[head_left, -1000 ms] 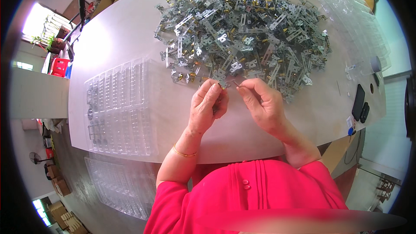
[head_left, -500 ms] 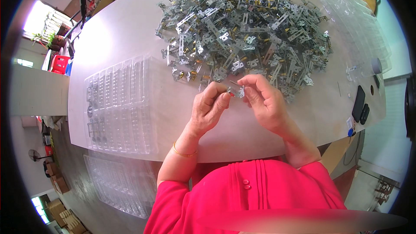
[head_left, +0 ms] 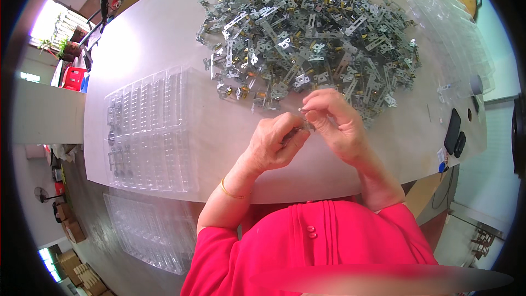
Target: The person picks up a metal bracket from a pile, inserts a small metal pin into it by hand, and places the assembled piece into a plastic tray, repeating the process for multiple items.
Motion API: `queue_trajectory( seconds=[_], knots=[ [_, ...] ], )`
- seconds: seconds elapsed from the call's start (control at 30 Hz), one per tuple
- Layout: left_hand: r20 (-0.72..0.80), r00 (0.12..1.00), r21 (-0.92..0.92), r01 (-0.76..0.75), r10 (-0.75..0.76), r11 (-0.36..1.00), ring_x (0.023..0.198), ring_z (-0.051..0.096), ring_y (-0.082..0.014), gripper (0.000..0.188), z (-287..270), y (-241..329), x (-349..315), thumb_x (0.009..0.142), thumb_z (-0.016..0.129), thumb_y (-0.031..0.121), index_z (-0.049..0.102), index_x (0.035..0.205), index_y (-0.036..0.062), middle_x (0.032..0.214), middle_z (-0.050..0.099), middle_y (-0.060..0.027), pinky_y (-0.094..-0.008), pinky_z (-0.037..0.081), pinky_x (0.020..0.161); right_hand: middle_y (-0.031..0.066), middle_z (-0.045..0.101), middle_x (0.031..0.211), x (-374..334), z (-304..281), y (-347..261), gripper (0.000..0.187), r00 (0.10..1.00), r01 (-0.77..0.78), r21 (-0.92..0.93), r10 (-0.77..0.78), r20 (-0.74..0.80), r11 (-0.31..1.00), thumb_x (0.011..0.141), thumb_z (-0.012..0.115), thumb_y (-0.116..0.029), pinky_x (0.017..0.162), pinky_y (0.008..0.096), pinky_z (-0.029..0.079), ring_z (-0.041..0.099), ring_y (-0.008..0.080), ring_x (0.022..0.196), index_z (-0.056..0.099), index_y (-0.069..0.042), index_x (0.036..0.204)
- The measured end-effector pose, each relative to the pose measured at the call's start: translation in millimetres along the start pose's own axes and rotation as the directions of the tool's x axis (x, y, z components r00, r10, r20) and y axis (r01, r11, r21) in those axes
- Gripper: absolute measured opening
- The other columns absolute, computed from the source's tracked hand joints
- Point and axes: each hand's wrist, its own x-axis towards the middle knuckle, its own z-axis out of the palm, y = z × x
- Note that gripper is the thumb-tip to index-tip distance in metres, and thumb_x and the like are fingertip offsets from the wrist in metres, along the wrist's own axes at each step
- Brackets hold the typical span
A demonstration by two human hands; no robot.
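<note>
Just in front of a large heap of silvery metal brackets, some with brass-coloured pieces, my two hands meet. My left hand is closed, thumb against the bent forefinger, around a small metal bracket that is mostly hidden by the fingers. My right hand is pinched, thumb to forefinger. A tiny pale metal tip sticks out of that pinch, and the rest of the piece is covered. Both hands hover over the pale table, their fingertips almost touching.
At the left lies a clear plastic tray with rows of pockets, several holding parts at its left side. Another clear tray sits below the table edge. Clear plastic sheets, a dark phone and a thin pin lie right.
My left hand has turned and shifted slightly right, so its fingers now cover most of the bracket. My right hand has moved a little right, and a pale tip now shows in its pinch.
</note>
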Motion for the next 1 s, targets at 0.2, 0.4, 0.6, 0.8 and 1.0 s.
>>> queue_trajectory(
  seconds=[0.2, 0.4, 0.6, 0.8, 1.0],
  knots=[
    [-0.114, 0.991, 0.133, -0.053, 0.068, 0.990, 0.050, 0.054, -0.0202, 0.017, 3, 1, 3, 0.087, 0.073, 0.005, 0.058, 0.094, 0.0029, 0.070, 0.058, -0.0084, -0.0321, 0.041, 0.048, 0.0080, 0.067, 0.108, 0, 0, -2, 0.010, 0.997, 0.014, -0.014, -0.015, -0.070, 1.000, 0.098, 0.066, -0.007, 0.078, 0.0270, 0.051, 0.062, 0.0123, 0.090, 0.066, -0.004, 0.107],
    [-0.071, 0.997, 0.144, -0.014, 0.024, 0.989, 0.054, 0.058, -0.0200, 0.018, 0, 1, 0, 0.085, 0.072, 0.005, 0.059, 0.098, 0.0012, 0.076, 0.062, -0.0098, -0.0317, 0.045, 0.051, 0.0041, 0.068, 0.095, -5, 3, 1, 0.008, 0.984, -0.173, 0.020, 0.173, -0.035, 0.985, 0.100, 0.064, -0.008, 0.070, 0.0241, 0.052, 0.062, 0.0075, 0.080, 0.065, -0.003, 0.106],
    [-0.030, 1.000, -0.046, -0.002, 0.000, 0.999, 0.068, 0.065, -0.0238, 0.025, -10, -1, 7, 0.085, 0.062, 0.009, 0.065, 0.107, -0.0032, 0.084, 0.068, -0.0146, -0.0324, 0.052, 0.066, 0.0014, 0.067, 0.094, 0, -2, -3, 0.009, 0.988, -0.084, 0.108, 0.097, -0.122, 0.991, 0.102, 0.062, -0.009, 0.068, 0.0228, 0.051, 0.060, 0.0059, 0.081, 0.064, -0.003, 0.108],
    [0.102, 0.953, -0.281, 0.301, -0.284, 0.911, 0.075, 0.065, -0.0146, 0.023, -7, 6, 1, 0.096, 0.060, 0.014, 0.065, 0.108, -0.0048, 0.089, 0.070, -0.0111, -0.0277, 0.052, 0.069, 0.0036, 0.068, 0.097, 0, -8, -2, 0.009, 0.988, -0.069, 0.086, 0.079, -0.130, 0.994, 0.100, 0.064, -0.008, 0.067, 0.0228, 0.050, 0.060, 0.0064, 0.081, 0.065, -0.004, 0.108],
    [-0.123, 0.953, -0.300, 0.229, -0.276, 0.926, 0.079, 0.064, -0.0116, 0.023, 2, -6, -6, 0.100, 0.061, 0.009, 0.058, 0.118, -0.0051, 0.094, 0.069, -0.0082, -0.0258, 0.053, 0.071, 0.0066, 0.068, 0.089, 0, -5, -9, 0.011, 0.972, 0.037, -0.231, -0.089, -0.217, 0.972, 0.094, 0.071, -0.004, 0.061, 0.0253, 0.048, 0.060, 0.0111, 0.070, 0.068, -0.004, 0.104]
  ],
)
